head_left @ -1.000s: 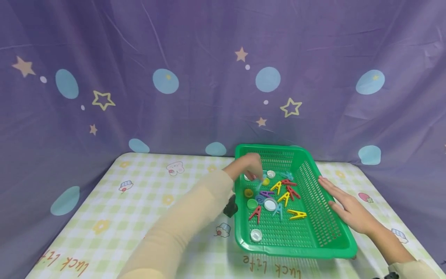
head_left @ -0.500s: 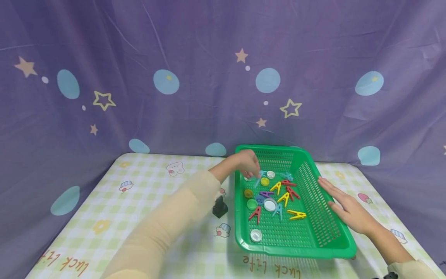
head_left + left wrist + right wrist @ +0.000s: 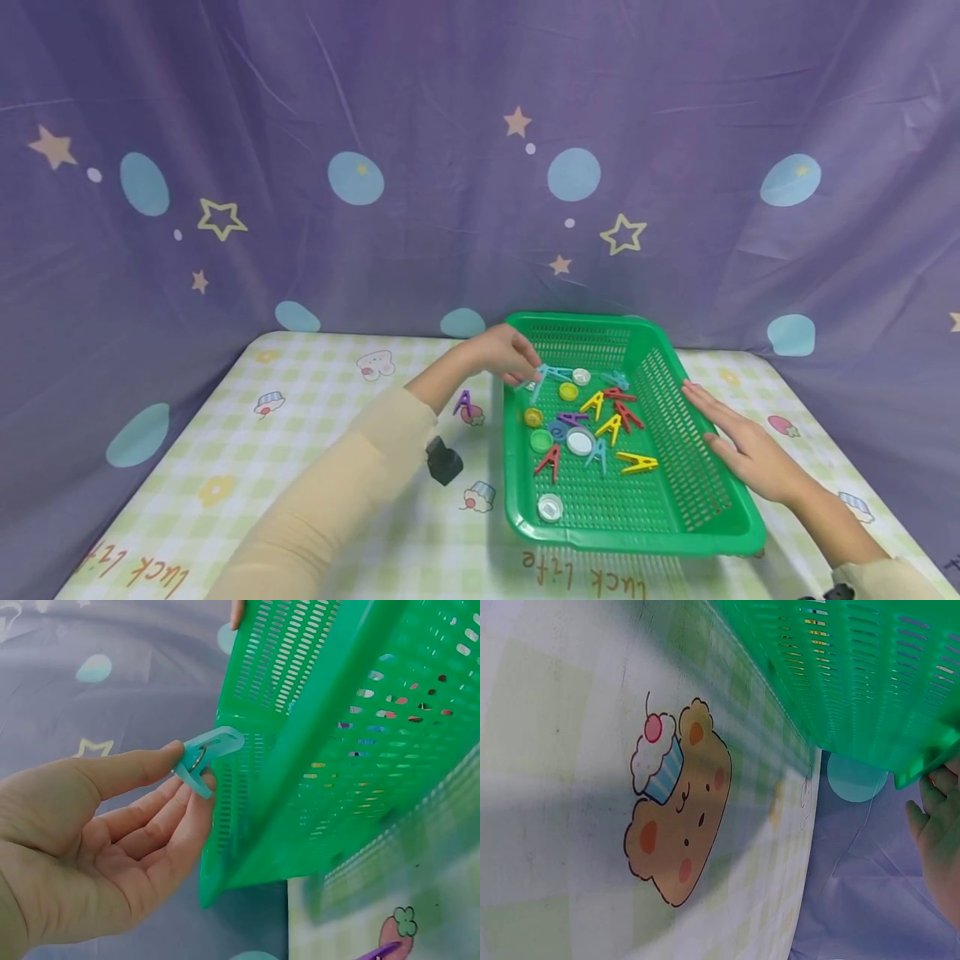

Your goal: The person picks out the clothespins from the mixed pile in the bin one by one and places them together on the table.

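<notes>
My left hand [image 3: 501, 353] pinches a light blue clothespin [image 3: 219, 741] between thumb and fingertips, over the left rim of the green basket [image 3: 592, 540]. In the left wrist view the clothespin's metal spring shows. My right hand [image 3: 756, 454] rests on the basket's right rim with fairly straight fingers. Inside the basket lie yellow clothespins [image 3: 637, 462], red clothespins [image 3: 628, 415], a purple clothespin [image 3: 573, 419], blue clothespins [image 3: 597, 457] and several bottle caps, among them a green cap [image 3: 542, 441] and a clear cap [image 3: 550, 507].
Another purple clothespin [image 3: 463, 403] lies on the checked tablecloth [image 3: 300, 433], left of the basket. A purple curtain [image 3: 450, 275] with stars and ovals hangs behind the table. A black wrist device [image 3: 444, 461] sits below my left sleeve.
My left hand has risen and moved left from inside the basket to its left rim, carrying the light blue clothespin. The purple clothespin on the tablecloth has come into sight. My right hand stays put.
</notes>
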`<state>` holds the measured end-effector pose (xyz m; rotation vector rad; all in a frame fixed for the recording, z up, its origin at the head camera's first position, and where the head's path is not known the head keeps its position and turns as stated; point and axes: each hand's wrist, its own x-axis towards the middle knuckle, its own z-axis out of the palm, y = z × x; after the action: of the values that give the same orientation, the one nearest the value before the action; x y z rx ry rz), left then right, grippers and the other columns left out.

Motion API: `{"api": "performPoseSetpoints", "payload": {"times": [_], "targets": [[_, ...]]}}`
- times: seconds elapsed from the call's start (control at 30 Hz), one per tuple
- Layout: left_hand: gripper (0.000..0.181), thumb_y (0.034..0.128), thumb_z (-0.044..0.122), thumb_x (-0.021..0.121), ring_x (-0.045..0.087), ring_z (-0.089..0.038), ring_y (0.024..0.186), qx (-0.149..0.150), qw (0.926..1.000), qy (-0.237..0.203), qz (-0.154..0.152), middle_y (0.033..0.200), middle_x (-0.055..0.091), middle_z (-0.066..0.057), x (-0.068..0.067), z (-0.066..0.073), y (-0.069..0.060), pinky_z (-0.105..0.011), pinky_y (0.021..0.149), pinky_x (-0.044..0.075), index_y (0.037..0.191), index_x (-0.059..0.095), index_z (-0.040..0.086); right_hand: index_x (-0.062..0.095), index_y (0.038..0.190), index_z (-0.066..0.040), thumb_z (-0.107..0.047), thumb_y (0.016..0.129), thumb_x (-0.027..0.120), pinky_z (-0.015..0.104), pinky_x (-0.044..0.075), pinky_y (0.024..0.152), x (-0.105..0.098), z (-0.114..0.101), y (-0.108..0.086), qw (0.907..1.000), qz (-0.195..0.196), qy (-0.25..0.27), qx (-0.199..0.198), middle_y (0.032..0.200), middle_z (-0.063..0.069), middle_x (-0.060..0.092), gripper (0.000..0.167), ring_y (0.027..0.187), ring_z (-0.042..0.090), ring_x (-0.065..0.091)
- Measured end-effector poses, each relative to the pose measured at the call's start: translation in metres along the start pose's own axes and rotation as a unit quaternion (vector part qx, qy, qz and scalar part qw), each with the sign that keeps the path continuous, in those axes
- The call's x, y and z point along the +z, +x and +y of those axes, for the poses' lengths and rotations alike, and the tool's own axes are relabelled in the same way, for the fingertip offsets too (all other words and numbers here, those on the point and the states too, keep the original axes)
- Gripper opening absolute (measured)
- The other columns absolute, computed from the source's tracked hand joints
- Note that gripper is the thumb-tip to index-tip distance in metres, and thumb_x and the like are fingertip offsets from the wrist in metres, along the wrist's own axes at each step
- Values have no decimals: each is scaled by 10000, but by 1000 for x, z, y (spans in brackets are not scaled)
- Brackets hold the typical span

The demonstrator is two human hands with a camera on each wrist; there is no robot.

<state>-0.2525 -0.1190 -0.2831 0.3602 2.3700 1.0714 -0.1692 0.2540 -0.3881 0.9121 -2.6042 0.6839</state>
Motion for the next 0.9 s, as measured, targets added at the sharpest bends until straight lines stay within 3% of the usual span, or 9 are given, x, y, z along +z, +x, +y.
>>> {"api": "performPoseSetpoints", "payload": {"times": [0.33, 0.6, 0.9], "targets": [[283, 862, 187, 714, 633, -114, 851, -10, 9969, -786, -12, 946, 690, -16, -9, -25, -12, -309, 901, 562, 1132, 684, 108, 330, 1481, -18, -24, 938, 486, -51, 121, 1069, 0, 0, 0, 10000, 0, 35, 9, 1565, 179, 306, 565, 1448, -113, 126], [372, 878, 180, 697, 672, -204, 1017, 233, 9914, -1270, 204, 1228, 655, -102, -13, -49, -22, -310, 920, 564, 1222, 629, 55, 328, 1483, -24, -30, 940, 487, -47, 116, 1075, 1, 1, 0, 10000, -12, 14, 34, 1566, 177, 305, 566, 1453, -102, 125], [406, 900, 193, 669, 670, -185, 1023, 415, 9880, -1414, 453, 1209, 666, -156, -17, -73, -33, -359, 983, 536, 1254, 600, 6, 323, 1486, -26, -21, 938, 491, -43, 115, 1082, 1, 2, -1, 10000, -2, 47, 24, 1565, 184, 302, 573, 1456, -95, 126]]}}
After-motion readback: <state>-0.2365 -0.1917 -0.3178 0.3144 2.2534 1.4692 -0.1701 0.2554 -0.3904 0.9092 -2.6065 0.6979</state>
